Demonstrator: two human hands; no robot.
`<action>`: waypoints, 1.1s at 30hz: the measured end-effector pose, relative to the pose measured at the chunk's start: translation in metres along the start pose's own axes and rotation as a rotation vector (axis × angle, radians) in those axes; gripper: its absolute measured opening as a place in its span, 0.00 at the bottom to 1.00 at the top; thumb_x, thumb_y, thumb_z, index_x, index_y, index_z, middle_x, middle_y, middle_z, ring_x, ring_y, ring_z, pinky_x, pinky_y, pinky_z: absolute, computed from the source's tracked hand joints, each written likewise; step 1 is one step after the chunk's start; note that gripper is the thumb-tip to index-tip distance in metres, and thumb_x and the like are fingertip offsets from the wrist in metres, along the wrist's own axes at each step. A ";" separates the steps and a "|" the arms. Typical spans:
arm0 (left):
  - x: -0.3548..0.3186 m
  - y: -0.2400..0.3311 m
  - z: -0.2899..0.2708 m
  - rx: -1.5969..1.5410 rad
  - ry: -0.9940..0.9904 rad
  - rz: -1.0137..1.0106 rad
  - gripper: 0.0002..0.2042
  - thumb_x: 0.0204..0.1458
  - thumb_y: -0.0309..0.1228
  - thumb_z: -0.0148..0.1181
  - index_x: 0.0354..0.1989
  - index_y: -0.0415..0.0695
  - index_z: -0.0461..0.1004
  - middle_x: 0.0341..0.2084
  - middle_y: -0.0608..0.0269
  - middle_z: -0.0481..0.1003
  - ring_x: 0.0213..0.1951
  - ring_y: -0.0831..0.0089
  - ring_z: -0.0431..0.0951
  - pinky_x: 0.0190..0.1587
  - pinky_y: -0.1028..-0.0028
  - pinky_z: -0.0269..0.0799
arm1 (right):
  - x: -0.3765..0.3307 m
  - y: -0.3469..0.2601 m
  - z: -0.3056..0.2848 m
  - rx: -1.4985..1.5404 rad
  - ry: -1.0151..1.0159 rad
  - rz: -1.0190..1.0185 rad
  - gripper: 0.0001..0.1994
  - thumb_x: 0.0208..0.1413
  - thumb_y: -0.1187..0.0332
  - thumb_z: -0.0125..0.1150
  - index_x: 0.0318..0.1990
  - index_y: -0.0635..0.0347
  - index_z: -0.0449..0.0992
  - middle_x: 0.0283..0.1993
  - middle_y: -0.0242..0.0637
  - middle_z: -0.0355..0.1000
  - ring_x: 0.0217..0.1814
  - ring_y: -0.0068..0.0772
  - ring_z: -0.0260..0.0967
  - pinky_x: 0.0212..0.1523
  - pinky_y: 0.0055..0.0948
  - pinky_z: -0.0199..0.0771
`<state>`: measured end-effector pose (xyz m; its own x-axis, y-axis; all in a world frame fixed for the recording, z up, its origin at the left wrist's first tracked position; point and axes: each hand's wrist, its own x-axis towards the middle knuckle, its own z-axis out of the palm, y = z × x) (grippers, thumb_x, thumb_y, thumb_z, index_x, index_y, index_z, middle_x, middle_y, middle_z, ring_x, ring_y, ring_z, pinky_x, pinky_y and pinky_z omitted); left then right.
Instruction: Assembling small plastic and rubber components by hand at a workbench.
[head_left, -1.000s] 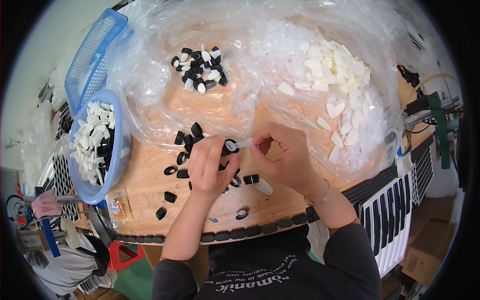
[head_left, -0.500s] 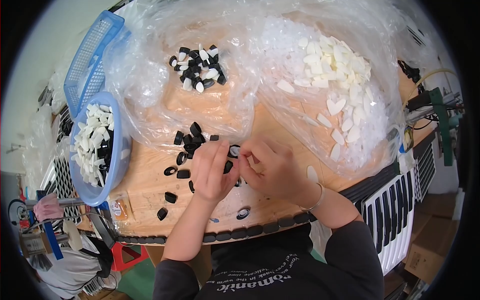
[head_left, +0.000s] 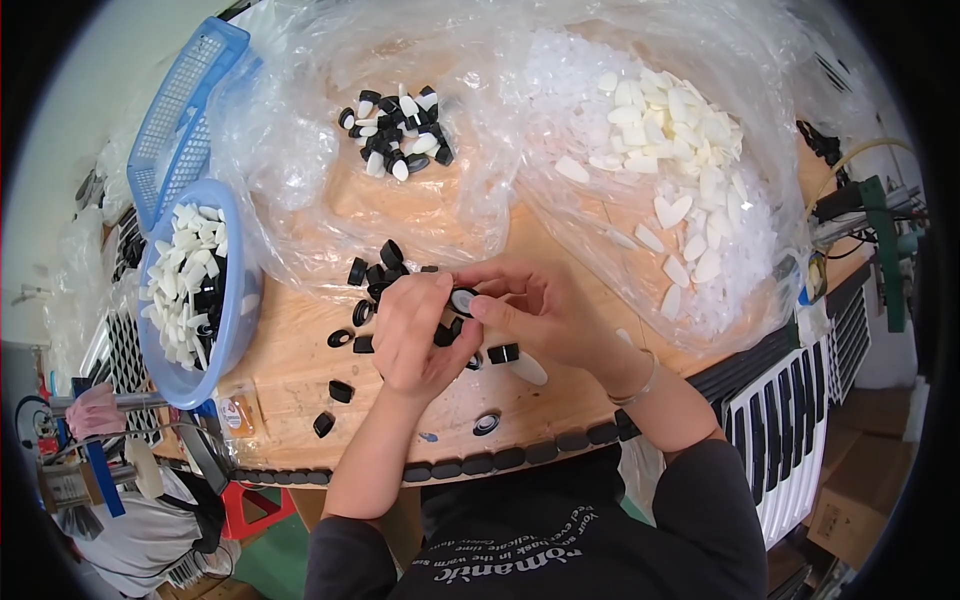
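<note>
A round black cap (head_left: 463, 302) with a pale disc inside sits between my two hands, its open face turned up. The thumb and fingers of my right hand (head_left: 540, 310) pinch its right side. My left hand (head_left: 413, 330) is curled along its left side, fingertips at the rim; another black cap (head_left: 444, 335) shows beneath its palm. Just under the right hand are a black cap (head_left: 503, 353) and a white oval piece (head_left: 531, 370); I cannot tell if that hand touches them. Loose black caps (head_left: 392, 253) lie beyond the left hand.
A blue basin (head_left: 250, 300) of white and black pieces stands at left, beside a blue basket (head_left: 150, 160). Assembled black-and-white pieces (head_left: 395, 130) lie on plastic sheeting at the back. White pieces (head_left: 670, 120) spill across plastic at right. Black pieces (head_left: 510, 460) line the table's near edge.
My right hand has turned and opened out slightly, bringing the cap's inside into view. The black cap and white oval piece beneath it now show.
</note>
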<state>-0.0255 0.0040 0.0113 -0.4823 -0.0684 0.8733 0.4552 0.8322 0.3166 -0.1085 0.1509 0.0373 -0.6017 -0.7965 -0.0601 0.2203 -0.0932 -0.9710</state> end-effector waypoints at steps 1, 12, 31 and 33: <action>-0.001 0.000 0.000 0.011 0.003 0.009 0.23 0.33 0.16 0.67 0.44 0.30 0.73 0.33 0.50 0.75 0.33 0.56 0.77 0.38 0.63 0.74 | 0.000 0.000 0.000 0.003 -0.045 0.007 0.13 0.57 0.75 0.58 0.50 0.67 0.74 0.44 0.35 0.75 0.45 0.20 0.71 0.45 0.22 0.74; -0.003 0.000 0.005 0.004 -0.001 0.038 0.23 0.32 0.15 0.66 0.43 0.29 0.73 0.32 0.49 0.75 0.32 0.56 0.77 0.35 0.65 0.75 | 0.002 0.005 0.001 0.054 -0.023 0.017 0.12 0.56 0.76 0.59 0.47 0.69 0.74 0.41 0.34 0.75 0.42 0.18 0.71 0.45 0.21 0.73; -0.007 -0.014 -0.008 -0.024 0.001 -0.265 0.24 0.33 0.17 0.65 0.45 0.33 0.73 0.35 0.52 0.77 0.37 0.60 0.76 0.43 0.68 0.72 | 0.053 0.001 -0.082 -0.503 0.454 -0.250 0.07 0.55 0.70 0.59 0.36 0.66 0.79 0.32 0.31 0.75 0.32 0.19 0.69 0.34 0.22 0.70; -0.006 -0.013 -0.005 -0.166 0.027 -0.326 0.23 0.34 0.16 0.64 0.46 0.33 0.73 0.37 0.53 0.77 0.40 0.62 0.75 0.46 0.68 0.70 | 0.077 0.003 -0.119 -0.775 0.573 -0.323 0.07 0.54 0.71 0.60 0.36 0.66 0.79 0.31 0.35 0.76 0.30 0.24 0.71 0.33 0.25 0.71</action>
<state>-0.0249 -0.0089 0.0036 -0.6032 -0.3314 0.7255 0.3969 0.6642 0.6334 -0.2451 0.1606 0.0021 -0.8665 -0.3770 0.3272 -0.4538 0.3219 -0.8309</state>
